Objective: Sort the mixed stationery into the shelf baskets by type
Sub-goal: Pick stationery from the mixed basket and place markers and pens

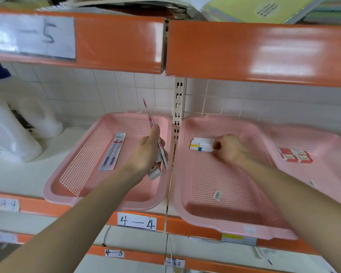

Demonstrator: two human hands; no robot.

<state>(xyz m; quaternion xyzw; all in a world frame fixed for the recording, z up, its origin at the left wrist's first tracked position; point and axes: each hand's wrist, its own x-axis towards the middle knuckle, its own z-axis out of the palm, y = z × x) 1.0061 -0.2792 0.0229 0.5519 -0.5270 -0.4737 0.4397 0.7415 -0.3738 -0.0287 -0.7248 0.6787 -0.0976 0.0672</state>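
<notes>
Three pink mesh baskets stand on the shelf. The left basket [71,170] holds a flat pack of pens [112,152]. Over it, my left hand [148,154] grips a bunch of stationery [160,152], including a long pink pen pointing up and a small white tube at the bottom. The middle basket [224,196] holds a stack of white erasers [202,144] with yellow and teal ends. My right hand [228,148] has its fingers curled on the right end of that stack. The right basket [331,174] contains red and white boxes [295,155].
An orange shelf edge [244,50] hangs close overhead. White jugs [12,131] stand at the left on the same shelf. A slotted metal upright [178,107] rises between the left and middle baskets. A barcode sticker [218,195] lies in the middle basket.
</notes>
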